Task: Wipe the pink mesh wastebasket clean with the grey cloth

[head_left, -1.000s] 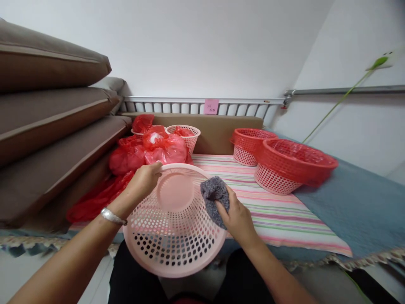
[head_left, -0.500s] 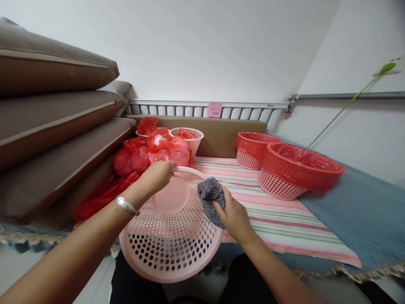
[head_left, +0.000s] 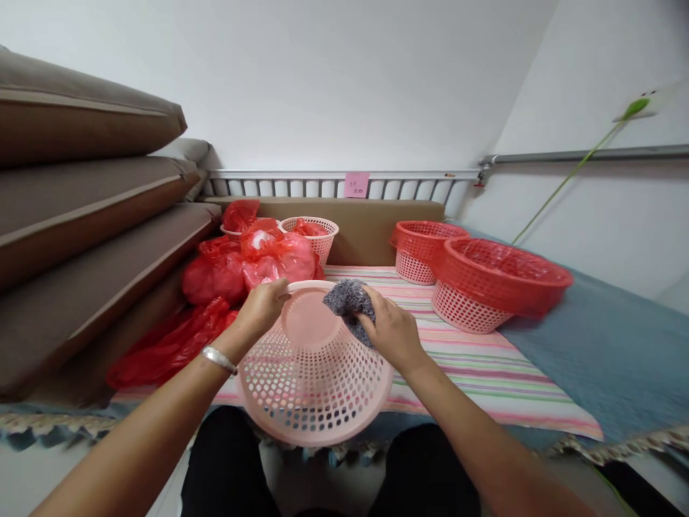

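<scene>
A pink perforated plastic basket [head_left: 312, 380] is held upside down over my lap, its solid bottom facing me. My left hand [head_left: 262, 307] grips the far left edge of that bottom, fingers curled over it; a silver bracelet sits on the wrist. My right hand [head_left: 388, 332] is closed on a grey fuzzy cloth [head_left: 347, 300] and presses it against the upper right of the basket's bottom.
A striped cloth [head_left: 474, 359] covers the bed in front of me, with a blue blanket [head_left: 603, 352] to the right. Two red baskets [head_left: 498, 276] stand at the right, red plastic bags [head_left: 242, 262] and a small pink basket [head_left: 317, 233] at the left. Brown cushions [head_left: 80, 215] are stacked far left.
The basket has tilted and shifted slightly right and up. My right hand with the grey cloth has slid from the basket's right side up onto the edge of its bottom.
</scene>
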Motion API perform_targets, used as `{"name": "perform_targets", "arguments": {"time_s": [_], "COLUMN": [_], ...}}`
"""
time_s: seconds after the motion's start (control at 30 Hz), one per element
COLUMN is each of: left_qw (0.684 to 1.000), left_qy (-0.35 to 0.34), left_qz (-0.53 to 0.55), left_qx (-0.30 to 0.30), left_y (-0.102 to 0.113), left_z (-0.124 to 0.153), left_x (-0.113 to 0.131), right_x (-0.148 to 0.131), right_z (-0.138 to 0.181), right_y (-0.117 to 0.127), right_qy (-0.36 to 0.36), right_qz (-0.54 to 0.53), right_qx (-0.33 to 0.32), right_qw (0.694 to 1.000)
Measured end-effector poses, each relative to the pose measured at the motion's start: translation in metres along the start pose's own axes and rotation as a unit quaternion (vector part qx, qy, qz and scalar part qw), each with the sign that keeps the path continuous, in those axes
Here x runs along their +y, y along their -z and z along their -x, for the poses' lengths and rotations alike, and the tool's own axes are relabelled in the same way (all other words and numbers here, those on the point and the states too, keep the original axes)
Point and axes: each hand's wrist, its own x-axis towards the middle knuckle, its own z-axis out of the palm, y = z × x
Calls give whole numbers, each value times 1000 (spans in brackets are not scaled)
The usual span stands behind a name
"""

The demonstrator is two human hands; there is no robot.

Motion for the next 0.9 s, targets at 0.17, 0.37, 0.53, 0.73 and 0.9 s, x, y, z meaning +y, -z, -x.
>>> {"name": "perform_targets", "arguments": {"time_s": [0.17, 0.37, 0.53, 0.73, 0.9], "left_qw": [998, 997, 1000, 998, 999], "left_qy": [56, 72, 10, -21, 2], "left_qz": [14, 24, -10, -47, -44], "left_qx": [15, 3, -27, -48, -29], "left_y": [0, -8, -11, -14, -18], "left_z": [18, 51, 54, 41, 48], "left_x": [-14, -26, -1, 23, 16], "right_x": [5, 1, -18, -34, -33], "right_z": [44, 104, 110, 82, 77], "right_y": [-18, -43, -46, -42, -46], "right_qy": [-94, -118, -37, -29, -56], "right_qz": [28, 21, -38, -31, -41], "right_qx": [-2, -14, -1, 20, -3], "right_qw": [995, 993, 999, 999, 998]}}
